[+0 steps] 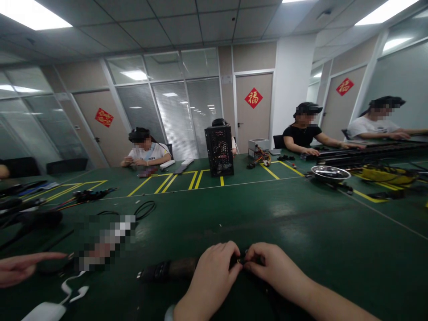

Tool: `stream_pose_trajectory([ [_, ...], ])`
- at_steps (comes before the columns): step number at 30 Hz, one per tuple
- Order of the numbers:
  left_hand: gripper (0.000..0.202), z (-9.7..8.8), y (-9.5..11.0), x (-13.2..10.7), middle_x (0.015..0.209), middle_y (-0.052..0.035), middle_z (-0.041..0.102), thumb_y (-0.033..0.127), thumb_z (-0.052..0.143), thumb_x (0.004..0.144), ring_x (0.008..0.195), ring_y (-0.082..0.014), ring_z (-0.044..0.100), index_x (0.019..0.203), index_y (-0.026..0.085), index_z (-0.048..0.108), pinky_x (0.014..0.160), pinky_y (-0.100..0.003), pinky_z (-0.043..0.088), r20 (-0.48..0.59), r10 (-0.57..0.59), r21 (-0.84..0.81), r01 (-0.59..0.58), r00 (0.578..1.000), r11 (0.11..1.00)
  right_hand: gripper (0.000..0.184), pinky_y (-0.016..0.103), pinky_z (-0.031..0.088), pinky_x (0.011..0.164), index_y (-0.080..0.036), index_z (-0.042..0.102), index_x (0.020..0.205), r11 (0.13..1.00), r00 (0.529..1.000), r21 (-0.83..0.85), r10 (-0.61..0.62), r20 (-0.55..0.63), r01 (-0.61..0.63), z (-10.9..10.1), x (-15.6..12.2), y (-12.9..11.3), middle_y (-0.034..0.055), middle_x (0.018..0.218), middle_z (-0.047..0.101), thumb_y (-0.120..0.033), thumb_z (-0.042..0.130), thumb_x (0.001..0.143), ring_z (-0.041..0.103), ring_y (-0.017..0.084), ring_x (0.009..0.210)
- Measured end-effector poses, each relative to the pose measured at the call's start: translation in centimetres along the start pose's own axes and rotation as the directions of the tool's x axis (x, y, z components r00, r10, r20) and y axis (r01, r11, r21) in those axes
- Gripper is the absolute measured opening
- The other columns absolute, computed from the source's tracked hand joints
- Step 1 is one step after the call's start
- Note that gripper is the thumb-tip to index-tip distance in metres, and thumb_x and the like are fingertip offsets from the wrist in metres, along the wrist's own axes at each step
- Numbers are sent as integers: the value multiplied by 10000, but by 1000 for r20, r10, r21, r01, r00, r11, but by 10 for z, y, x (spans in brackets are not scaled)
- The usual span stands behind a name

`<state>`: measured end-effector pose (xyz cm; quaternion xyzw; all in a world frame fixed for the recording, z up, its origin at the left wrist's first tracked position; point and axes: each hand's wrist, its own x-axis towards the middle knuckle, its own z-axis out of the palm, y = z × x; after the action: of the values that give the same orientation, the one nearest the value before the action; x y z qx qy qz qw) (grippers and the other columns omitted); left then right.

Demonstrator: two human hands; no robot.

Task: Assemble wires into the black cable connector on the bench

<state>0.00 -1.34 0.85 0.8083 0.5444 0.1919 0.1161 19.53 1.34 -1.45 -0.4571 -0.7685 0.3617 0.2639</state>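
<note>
My left hand [216,278] is closed, its thumb and forefinger pinching at a small dark part [239,260] with a brass-coloured spot. From the other side, my right hand [267,269] pinches at the same part with bent fingers. The fingers hide most of it, so its kind does not show. A dark cylindrical tool [167,270] with a brownish middle and a metal tip lies on the green table [187,218]. Its right end passes behind my left hand, and I cannot tell whether it joins the small part.
Another person's hand [26,267] points at a blurred-out object [103,245] on the left, near a white cable [68,287]. Further back are a black computer case [220,151], a power supply [257,149] and a metal bowl [331,173]. Several co-workers sit across the table.
</note>
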Motion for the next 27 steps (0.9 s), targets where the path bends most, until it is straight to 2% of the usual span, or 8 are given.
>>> stream_pose_trajectory([
  [2,106,-1,1,0,912,19,622,189,586,827,870,-192,570,919,240,573,780,-317,420,9,-9,2,9,1000,1000,75,196,411,618,-205,691,816,1000,1000,3,4,6,-4,-1,0,-1,-27,760,674,-192,617,816,616,132,700],
  [6,85,-1,0,-1,919,18,613,177,582,824,879,-191,559,887,233,568,804,-323,408,9,15,-1,-15,1000,1000,70,197,409,611,-203,688,810,1000,1000,-16,7,6,-7,-1,0,-1,-21,754,669,-207,618,821,612,135,694],
  [12,172,0,-1,-3,938,5,609,142,569,803,887,-192,559,952,227,566,799,-313,420,-2,7,-11,-7,1000,1000,73,198,411,622,-206,685,805,1000,1000,-16,-1,15,1,0,1,-1,-28,757,672,-211,615,827,612,135,703],
  [21,78,-1,-2,-3,964,9,623,182,582,838,916,-188,563,900,230,581,849,-318,408,-5,45,-33,-46,999,998,63,205,409,619,-208,677,808,999,1000,-53,-10,9,10,0,2,3,-28,744,665,-218,616,823,613,139,695],
  [27,201,0,-2,-4,956,20,614,145,596,806,907,-184,558,978,245,569,833,-310,408,-13,49,-35,-50,999,998,74,200,413,626,-210,682,799,1000,1000,-26,-8,15,9,0,2,2,-30,757,678,-227,616,830,617,138,707],
])
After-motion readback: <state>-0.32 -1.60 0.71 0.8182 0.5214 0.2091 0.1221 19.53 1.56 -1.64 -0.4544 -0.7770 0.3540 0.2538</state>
